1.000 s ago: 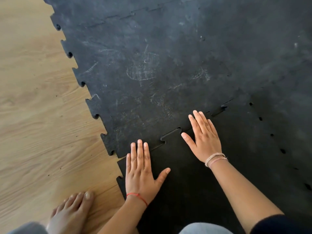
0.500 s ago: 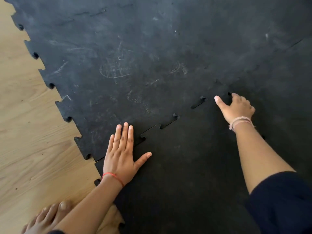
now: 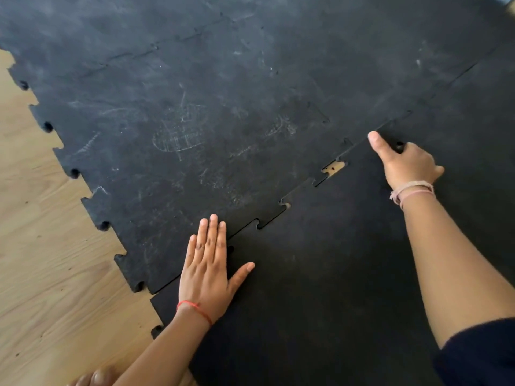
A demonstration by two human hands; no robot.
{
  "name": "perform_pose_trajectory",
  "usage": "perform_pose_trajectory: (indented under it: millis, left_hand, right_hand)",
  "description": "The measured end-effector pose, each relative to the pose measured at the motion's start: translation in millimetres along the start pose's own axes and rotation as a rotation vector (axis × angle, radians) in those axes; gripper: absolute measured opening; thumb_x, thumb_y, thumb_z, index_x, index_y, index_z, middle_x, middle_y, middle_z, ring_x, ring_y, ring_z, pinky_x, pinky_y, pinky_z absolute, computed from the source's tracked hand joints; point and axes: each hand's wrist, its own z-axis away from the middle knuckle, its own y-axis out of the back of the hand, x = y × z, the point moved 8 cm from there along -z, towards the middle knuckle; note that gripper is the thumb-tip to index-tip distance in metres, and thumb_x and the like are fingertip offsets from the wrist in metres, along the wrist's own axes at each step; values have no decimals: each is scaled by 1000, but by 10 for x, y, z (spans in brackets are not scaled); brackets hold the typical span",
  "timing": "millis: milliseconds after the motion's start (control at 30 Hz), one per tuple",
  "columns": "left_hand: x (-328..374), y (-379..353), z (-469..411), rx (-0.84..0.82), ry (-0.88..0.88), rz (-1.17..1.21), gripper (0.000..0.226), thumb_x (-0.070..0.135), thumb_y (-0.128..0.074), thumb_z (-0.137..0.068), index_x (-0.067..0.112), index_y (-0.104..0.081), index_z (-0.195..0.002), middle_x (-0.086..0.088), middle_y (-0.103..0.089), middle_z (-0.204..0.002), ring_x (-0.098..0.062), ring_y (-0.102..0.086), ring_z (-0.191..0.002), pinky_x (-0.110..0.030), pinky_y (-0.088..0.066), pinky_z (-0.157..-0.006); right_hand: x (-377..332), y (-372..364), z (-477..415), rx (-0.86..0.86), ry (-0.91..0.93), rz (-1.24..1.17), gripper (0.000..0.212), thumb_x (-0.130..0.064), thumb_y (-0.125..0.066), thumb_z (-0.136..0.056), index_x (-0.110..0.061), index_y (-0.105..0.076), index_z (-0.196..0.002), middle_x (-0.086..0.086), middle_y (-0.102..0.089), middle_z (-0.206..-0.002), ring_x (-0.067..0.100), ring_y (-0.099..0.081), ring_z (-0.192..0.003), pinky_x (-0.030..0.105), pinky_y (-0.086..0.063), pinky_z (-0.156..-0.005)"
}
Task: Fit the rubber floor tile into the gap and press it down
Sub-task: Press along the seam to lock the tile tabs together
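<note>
The loose black rubber floor tile [image 3: 320, 274] lies at the near right, its toothed edge meeting the scuffed laid mat [image 3: 195, 107] along a diagonal seam. My left hand [image 3: 209, 268] rests flat across the seam's near end, fingers straight and thumb out. At the tile's far corner my right hand [image 3: 407, 165] has its fingers curled over the edge and its thumb stretched along the seam. Between the hands the teeth sit apart, and a small gap [image 3: 333, 168] shows bare wood.
Light wooden floor [image 3: 41, 274] runs along the left, beside the mat's jagged puzzle edge. More black mat fills the far side and the right. My toes [image 3: 97, 378] show at the bottom edge.
My right hand left the seam near my left hand and reached to the tile's far corner, where its fingers curled. A gap showing wood has opened in the seam. My left hand stays flat.
</note>
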Motion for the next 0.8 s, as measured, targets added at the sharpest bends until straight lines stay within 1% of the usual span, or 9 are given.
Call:
perform_pose_trajectory:
  millis: [67, 133, 200, 267, 367, 433, 500, 600, 800]
  left_hand:
    - [31, -10, -97, -16, -23, -21, 84, 71, -3, -79, 14, 13, -139, 0, 20, -147, -17, 26, -134, -26, 21, -109]
    - [48, -46, -201, -48, -34, -58, 83, 71, -1, -78, 17, 21, -136, 1, 27, -145, -14, 35, -130, -27, 24, -107]
    - [27, -50, -213, -59, 16, -62, 82, 69, 2, -76, 16, 25, -134, 1, 29, -144, -14, 38, -127, -29, 23, -107]
    - [-71, -11, -31, -15, 127, -10, 82, 70, 3, -78, 15, 21, -136, -1, 24, -146, -15, 33, -131, -30, 20, -109]
    - [-392, 46, 593, 109, 423, 164, 91, 72, -4, -78, 6, 1, -142, -8, 6, -151, -18, 14, -138, -35, 7, -113]
    - [-530, 41, 957, 148, 586, 273, 101, 77, -8, -76, 1, -13, -141, -16, -10, -152, -22, -3, -139, -40, -7, -113]
    - [-570, 30, 1126, 157, 663, 342, 99, 76, -22, -77, -4, -27, -137, -24, -32, -144, -30, -23, -135, -42, -18, -109]
    - [-661, 90, 1094, 188, 791, 420, 68, 40, -68, -75, -4, -47, -123, -25, -56, -113, -37, -43, -112, -45, -28, -102]
    - [-952, 88, 984, 161, 1080, 689, 41, 36, -71, -75, 5, -57, -98, -8, -56, -92, -27, -51, -92, -36, -39, -80]
  right_hand:
    - [20, -48, -10, 22, -43, -31, 69, -74, -44, -77, -5, -54, -76, 14, -57, -83, 32, -49, -88, 47, -31, -88]
    - [-29, -176, 47, -32, -79, -43, 57, -54, -60, -81, -1, -55, -101, 19, -57, -113, 37, -48, -109, 47, -33, -94]
    - [-345, -276, 262, -115, 89, -38, 61, -48, -58, -85, -1, -45, -122, 22, -40, -139, 37, -33, -129, 47, -28, -105]
    - [-825, -357, 836, -189, 414, -74, 72, -54, -45, -89, -4, -30, -139, 17, -14, -154, 31, -10, -141, 43, -12, -113]
    - [-1261, -531, 2110, -388, 826, -110, 82, -68, -25, -87, -11, -13, -146, 5, 3, -154, 23, 5, -142, 38, -3, -114]
    - [-1254, -687, 2591, -459, 933, -8, 85, -70, -20, -86, -11, -10, -146, 6, 0, -154, 25, 2, -142, 41, -10, -115]
    - [-1209, -781, 2699, -439, 936, 87, 85, -69, -21, -86, -8, -15, -144, 9, -8, -152, 28, -5, -141, 44, -15, -114]
    - [-1232, -797, 2677, -432, 916, 101, 84, -68, -23, -86, -7, -20, -143, 10, -16, -151, 28, -11, -140, 43, -13, -111]
    - [-1244, -790, 2686, -427, 912, 100, 84, -66, -22, -86, -4, -23, -143, 14, -24, -151, 29, -14, -139, 45, -15, -111]
